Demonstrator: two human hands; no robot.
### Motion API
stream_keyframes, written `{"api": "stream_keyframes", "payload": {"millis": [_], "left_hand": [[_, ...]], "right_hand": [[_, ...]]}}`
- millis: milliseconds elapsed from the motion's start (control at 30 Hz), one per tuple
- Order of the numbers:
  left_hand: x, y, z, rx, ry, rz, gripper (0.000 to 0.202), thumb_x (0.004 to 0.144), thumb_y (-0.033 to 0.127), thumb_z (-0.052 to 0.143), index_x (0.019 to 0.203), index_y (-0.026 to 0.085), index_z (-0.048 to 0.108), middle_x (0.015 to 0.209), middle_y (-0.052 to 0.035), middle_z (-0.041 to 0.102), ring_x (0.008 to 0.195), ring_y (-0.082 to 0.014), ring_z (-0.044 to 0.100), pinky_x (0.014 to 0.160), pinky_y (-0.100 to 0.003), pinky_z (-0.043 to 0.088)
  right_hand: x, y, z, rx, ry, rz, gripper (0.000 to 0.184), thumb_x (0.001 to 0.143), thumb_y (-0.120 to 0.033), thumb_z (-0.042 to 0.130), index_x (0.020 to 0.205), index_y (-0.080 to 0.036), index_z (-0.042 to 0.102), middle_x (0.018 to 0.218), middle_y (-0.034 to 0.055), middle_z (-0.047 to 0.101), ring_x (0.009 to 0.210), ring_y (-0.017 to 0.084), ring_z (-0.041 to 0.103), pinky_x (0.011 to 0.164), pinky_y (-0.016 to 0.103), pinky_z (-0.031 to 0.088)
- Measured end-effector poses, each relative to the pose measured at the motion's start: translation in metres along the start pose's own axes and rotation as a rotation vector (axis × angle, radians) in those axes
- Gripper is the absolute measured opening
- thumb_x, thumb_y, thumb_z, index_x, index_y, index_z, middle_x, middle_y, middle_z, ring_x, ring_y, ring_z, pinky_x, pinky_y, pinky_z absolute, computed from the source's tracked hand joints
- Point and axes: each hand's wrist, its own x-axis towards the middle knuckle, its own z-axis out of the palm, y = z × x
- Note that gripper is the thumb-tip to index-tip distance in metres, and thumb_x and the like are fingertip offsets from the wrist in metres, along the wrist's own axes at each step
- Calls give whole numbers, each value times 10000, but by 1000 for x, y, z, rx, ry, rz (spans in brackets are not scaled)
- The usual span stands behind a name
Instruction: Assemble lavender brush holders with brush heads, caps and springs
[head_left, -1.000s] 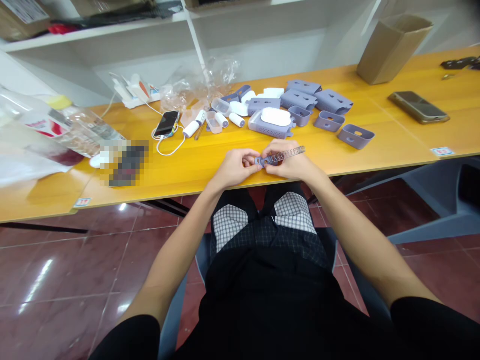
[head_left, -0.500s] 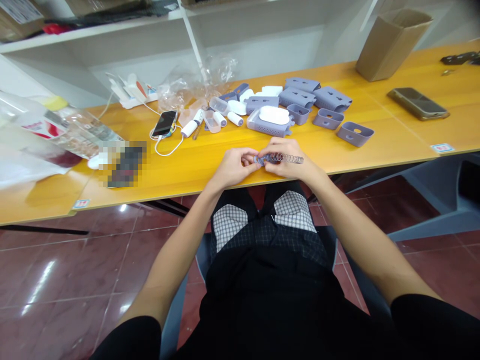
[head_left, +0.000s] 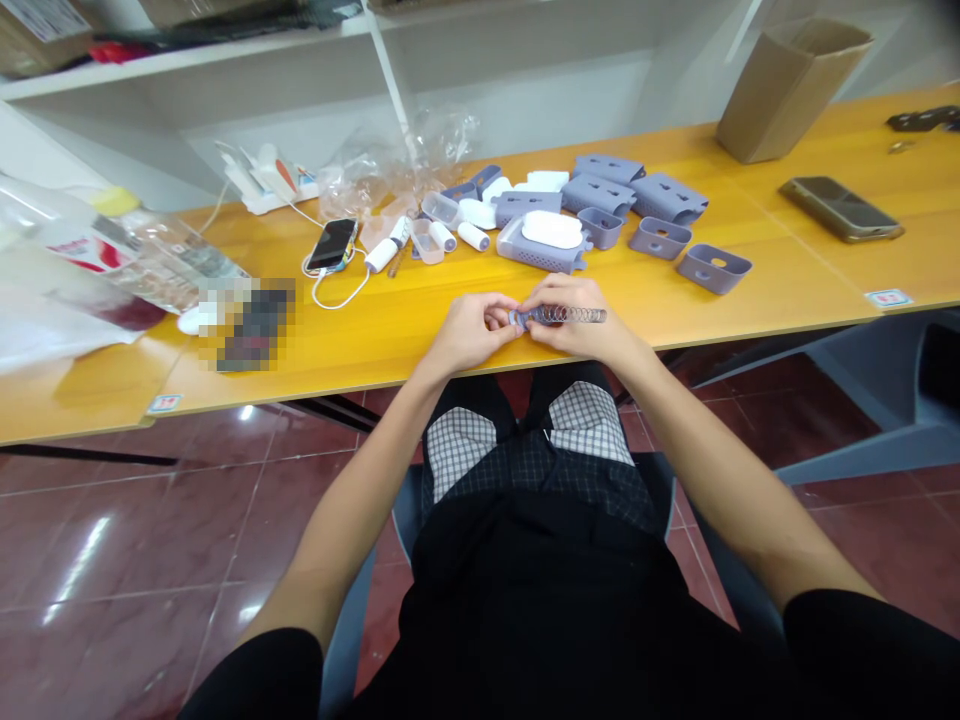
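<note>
Close to the table's front edge, my left hand (head_left: 472, 330) and my right hand (head_left: 570, 312) meet over a small grey-purple plastic part (head_left: 519, 319). The left fingertips pinch its left end. My right fingers close around its other side, where a coiled metal spring (head_left: 574, 315) runs along the part and sticks out to the right over the palm. Fingers hide much of the part. Just beyond the hands lies a grey-purple perforated case (head_left: 536, 256) with a white oval piece (head_left: 552, 230) on top.
Behind are several grey-purple cases (head_left: 667, 197), open rings (head_left: 715, 268), white cylinders (head_left: 473, 236) and crumpled clear plastic bags (head_left: 360, 180). A phone on a white cable (head_left: 332, 246) is at left, near clear bottles (head_left: 169, 250). Another phone (head_left: 844, 207) and a cardboard box (head_left: 791, 90) stand right.
The view has shifted slightly, so the tabletop things sit a little further right. Both hands keep their hold on the plastic part with the spring, almost unmoved.
</note>
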Motion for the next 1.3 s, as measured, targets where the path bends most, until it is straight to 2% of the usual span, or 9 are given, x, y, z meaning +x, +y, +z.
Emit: {"api": "stream_keyframes", "payload": {"millis": [567,767,933,1300], "left_hand": [[1,-1,3,13,51,-19,291,808,224,810,1085,143,782,794,-29,763,673,-137,641,679,-280,521],[1,0,2,12,48,-31,297,800,212,817,1085,137,782,794,-29,766,673,-133,640,683,-276,524],[1,0,2,-1,53,-36,285,803,213,816,1073,131,779,794,-33,767,669,-130,637,684,-274,525],[1,-2,2,23,61,-38,267,803,201,822,1062,143,789,787,-30,763,661,-133,635,696,-285,523]], "right_hand": [[0,2,-5,42,-18,39,142,859,-300,762,971,-251,834,974,59,683,815,225,612,749,395,515],[0,5,-5,37,-5,-7,141,852,-288,771,973,-261,837,957,59,720,860,251,640,796,422,511],[-1,9,-7,54,-28,8,157,868,-305,770,1001,-275,847,960,49,776,859,249,643,811,424,511],[-1,2,-9,66,-6,24,150,857,-305,777,978,-270,859,938,47,760,765,219,637,739,401,529]]}}
